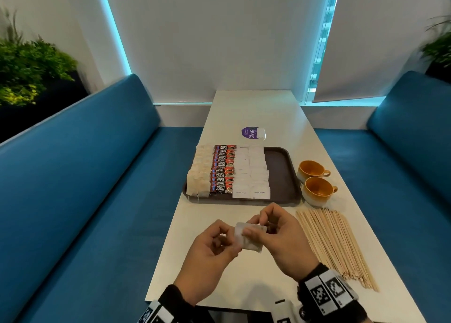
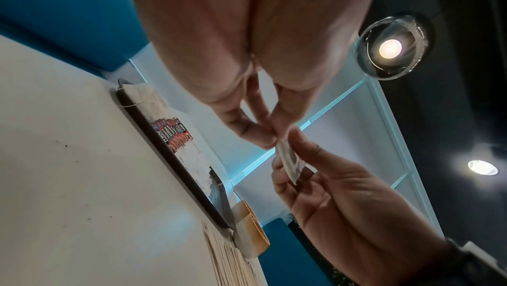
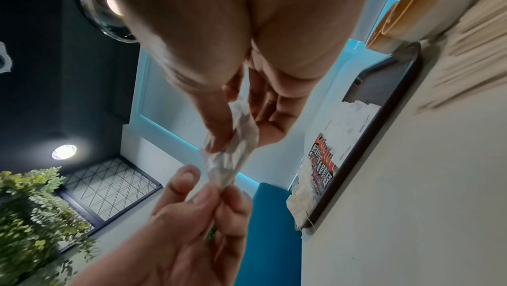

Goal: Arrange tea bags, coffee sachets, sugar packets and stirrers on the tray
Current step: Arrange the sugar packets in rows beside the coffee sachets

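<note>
Both hands hold a small crumpled clear plastic wrapper [image 1: 249, 236] above the table, just in front of the tray. My left hand [image 1: 236, 247] pinches its lower left end; my right hand [image 1: 256, 225] pinches its upper right end. The left wrist view has the wrapper [image 2: 290, 163] edge-on between the two pinches, and the right wrist view shows the wrapper [image 3: 233, 156] crinkled. On the dark brown tray [image 1: 280, 176] lie rows of tea bags [image 1: 199, 176], red coffee sachets [image 1: 223, 171] and white sugar packets [image 1: 251, 173]. Wooden stirrers [image 1: 334, 244] lie fanned on the table to the right.
Two orange cups [image 1: 313, 181] stand right of the tray, behind the stirrers. A purple round label [image 1: 251, 132] lies beyond the tray. A dark flat device [image 1: 231, 315] sits at the near table edge. Blue benches [image 1: 85, 200] flank the narrow white table [image 1: 256, 107].
</note>
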A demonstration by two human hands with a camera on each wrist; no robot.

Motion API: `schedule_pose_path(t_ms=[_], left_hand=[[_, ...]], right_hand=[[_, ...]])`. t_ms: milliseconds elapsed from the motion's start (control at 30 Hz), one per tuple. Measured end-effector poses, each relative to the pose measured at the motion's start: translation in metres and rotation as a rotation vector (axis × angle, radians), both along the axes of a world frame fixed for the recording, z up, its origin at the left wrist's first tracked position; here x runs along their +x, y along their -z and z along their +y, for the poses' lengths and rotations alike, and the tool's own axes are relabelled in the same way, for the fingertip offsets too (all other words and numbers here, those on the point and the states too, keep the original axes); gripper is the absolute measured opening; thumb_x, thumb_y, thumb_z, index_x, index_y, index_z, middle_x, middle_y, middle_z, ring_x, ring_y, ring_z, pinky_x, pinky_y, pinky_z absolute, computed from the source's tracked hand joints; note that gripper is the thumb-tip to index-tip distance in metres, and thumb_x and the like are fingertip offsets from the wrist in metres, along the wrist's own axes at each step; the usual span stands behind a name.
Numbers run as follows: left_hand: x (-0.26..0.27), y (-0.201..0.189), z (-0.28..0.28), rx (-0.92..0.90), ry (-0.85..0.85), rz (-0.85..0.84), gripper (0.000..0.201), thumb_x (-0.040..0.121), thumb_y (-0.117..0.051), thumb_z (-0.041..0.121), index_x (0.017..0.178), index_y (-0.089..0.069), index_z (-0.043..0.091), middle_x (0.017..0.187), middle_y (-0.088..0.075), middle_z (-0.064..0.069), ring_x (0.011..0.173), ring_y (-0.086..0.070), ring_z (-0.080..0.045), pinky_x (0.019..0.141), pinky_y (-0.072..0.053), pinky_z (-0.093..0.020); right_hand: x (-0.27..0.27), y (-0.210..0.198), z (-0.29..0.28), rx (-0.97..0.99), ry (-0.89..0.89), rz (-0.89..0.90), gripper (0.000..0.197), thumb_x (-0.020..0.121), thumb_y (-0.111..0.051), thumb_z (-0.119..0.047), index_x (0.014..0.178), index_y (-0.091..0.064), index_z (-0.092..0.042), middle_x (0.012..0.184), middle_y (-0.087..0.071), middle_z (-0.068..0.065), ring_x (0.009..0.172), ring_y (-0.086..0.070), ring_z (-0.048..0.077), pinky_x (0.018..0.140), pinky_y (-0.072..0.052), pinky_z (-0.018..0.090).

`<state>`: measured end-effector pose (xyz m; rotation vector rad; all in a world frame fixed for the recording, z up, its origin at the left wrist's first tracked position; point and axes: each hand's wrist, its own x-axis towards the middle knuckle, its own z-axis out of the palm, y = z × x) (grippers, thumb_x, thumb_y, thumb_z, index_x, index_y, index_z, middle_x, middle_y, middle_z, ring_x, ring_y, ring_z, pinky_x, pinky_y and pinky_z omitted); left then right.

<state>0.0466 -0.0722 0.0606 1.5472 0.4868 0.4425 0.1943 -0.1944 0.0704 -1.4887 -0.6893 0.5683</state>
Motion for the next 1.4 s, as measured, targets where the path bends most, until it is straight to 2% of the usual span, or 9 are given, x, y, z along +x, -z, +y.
schedule_pose_path(t_ms=[133, 500, 633, 733, 867, 1000, 1100, 1233, 1400], left_hand=[[0.007, 0.003, 0.001, -0.002, -0.146, -0.045, 0.027, 0.083, -0.075, -0.008, 0.083, -0.078, 0.019, 0.081, -0.073, -0.011, 0.077, -0.067, -0.021, 0.078, -0.058, -0.030], [0.041, 0.018, 0.023, -0.102, -0.195, 0.008, 0.027, 0.079, -0.075, -0.014, 0.087, -0.082, 0.011, 0.080, -0.075, -0.021, 0.077, -0.072, -0.034, 0.076, -0.060, -0.032], [0.073, 0.026, 0.050, 0.020, -0.180, 0.093, 0.027, 0.083, -0.076, -0.006, 0.092, -0.083, 0.019, 0.085, -0.079, -0.004, 0.081, -0.073, -0.016, 0.077, -0.058, -0.025], [0.098, 0.033, 0.078, 0.070, -0.171, 0.143, 0.028, 0.086, -0.076, 0.001, 0.102, -0.079, 0.024, 0.093, -0.079, 0.004, 0.088, -0.072, -0.012, 0.076, -0.055, -0.022], [0.129, 0.050, 0.110, 0.195, -0.093, 0.290, 0.036, 0.088, -0.076, 0.011, 0.120, -0.071, 0.028, 0.101, -0.074, 0.005, 0.095, -0.068, -0.018, 0.082, -0.056, -0.023], [0.149, 0.057, 0.123, 0.441, 0.008, 0.444, 0.044, 0.090, -0.074, 0.021, 0.131, -0.060, 0.032, 0.110, -0.064, 0.012, 0.099, -0.060, -0.006, 0.086, -0.046, -0.014], [0.157, 0.065, 0.127, 0.525, 0.076, 0.526, 0.050, 0.091, -0.071, 0.027, 0.139, -0.056, 0.030, 0.119, -0.056, 0.012, 0.115, -0.055, -0.008, 0.109, -0.044, -0.029], [0.160, 0.074, 0.132, 0.627, 0.100, 0.576, 0.044, 0.094, -0.067, 0.033, 0.136, -0.057, 0.029, 0.122, -0.050, 0.014, 0.122, -0.042, -0.011, 0.113, -0.038, -0.033], [0.156, 0.078, 0.135, 0.609, 0.038, 0.527, 0.041, 0.094, -0.066, 0.043, 0.132, -0.057, 0.035, 0.127, -0.045, 0.015, 0.127, -0.039, -0.011, 0.115, -0.036, -0.033]], right_hand=[[0.003, 0.005, -0.006, 0.044, 0.060, -0.004, 0.019, 0.080, -0.083, -0.006, 0.083, -0.065, -0.009, 0.092, -0.072, 0.009, 0.081, -0.070, 0.031, 0.066, -0.062, 0.040], [0.034, 0.026, 0.006, -0.061, 0.032, 0.123, 0.030, 0.081, -0.077, 0.010, 0.098, -0.082, -0.014, 0.088, -0.078, 0.012, 0.074, -0.075, 0.031, 0.075, -0.062, 0.036], [0.069, 0.023, 0.031, -0.173, 0.041, 0.092, 0.027, 0.083, -0.077, 0.007, 0.101, -0.080, -0.013, 0.086, -0.078, 0.011, 0.074, -0.075, 0.023, 0.070, -0.059, 0.023], [0.099, 0.030, 0.063, -0.203, 0.065, 0.095, 0.027, 0.080, -0.077, 0.011, 0.097, -0.080, -0.010, 0.085, -0.076, 0.017, 0.070, -0.070, 0.021, 0.068, -0.061, 0.025], [0.134, 0.056, 0.103, -0.320, 0.084, -0.007, 0.027, 0.078, -0.081, 0.002, 0.091, -0.083, -0.022, 0.083, -0.078, 0.004, 0.072, -0.072, 0.014, 0.083, -0.063, 0.035], [0.150, 0.071, 0.128, -0.497, 0.115, -0.184, 0.017, 0.082, -0.081, -0.010, 0.095, -0.082, -0.021, 0.082, -0.074, -0.009, 0.073, -0.067, 0.004, 0.080, -0.057, 0.021], [0.154, 0.076, 0.136, -0.607, 0.071, -0.283, 0.014, 0.087, -0.076, -0.011, 0.096, -0.082, -0.020, 0.084, -0.070, -0.009, 0.078, -0.066, 0.004, 0.082, -0.055, 0.018], [0.156, 0.076, 0.139, -0.678, 0.051, -0.368, 0.009, 0.088, -0.076, -0.019, 0.094, -0.078, -0.025, 0.093, -0.055, -0.010, 0.085, -0.059, 0.006, 0.080, -0.052, 0.021], [0.177, 0.070, 0.123, -0.747, 0.210, -0.408, 0.034, 0.094, -0.068, -0.033, 0.126, -0.067, -0.021, 0.115, -0.054, -0.004, 0.105, -0.057, 0.014, 0.092, -0.049, 0.026]])
